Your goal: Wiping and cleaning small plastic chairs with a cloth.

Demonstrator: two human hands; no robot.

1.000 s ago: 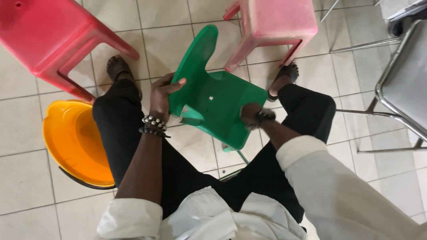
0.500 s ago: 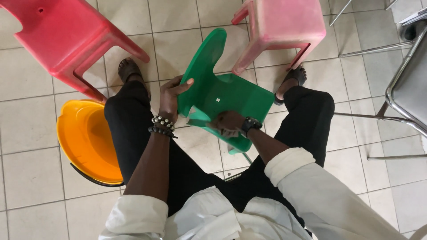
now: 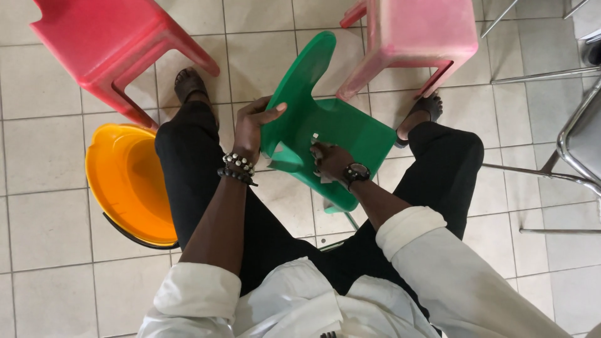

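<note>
The left hand (image 3: 253, 125) grips a glossy green plastic chair (image 3: 325, 125); the right hand (image 3: 332, 161) presses a cloth on its seat.

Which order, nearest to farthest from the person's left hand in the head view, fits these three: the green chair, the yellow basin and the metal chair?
1. Green chair: gripped at its edge by the left hand, between the knees.
2. Yellow basin: on the floor at the person's left, beyond the left leg.
3. Metal chair: at the far right edge, past the right leg.

Red stool (image 3: 106, 44) & pink stool (image 3: 419, 34) on tiled floor (image 3: 37, 213) (white), yellow basin (image 3: 128, 181) nearby, metal chair (image 3: 579, 144) at rt.
</note>
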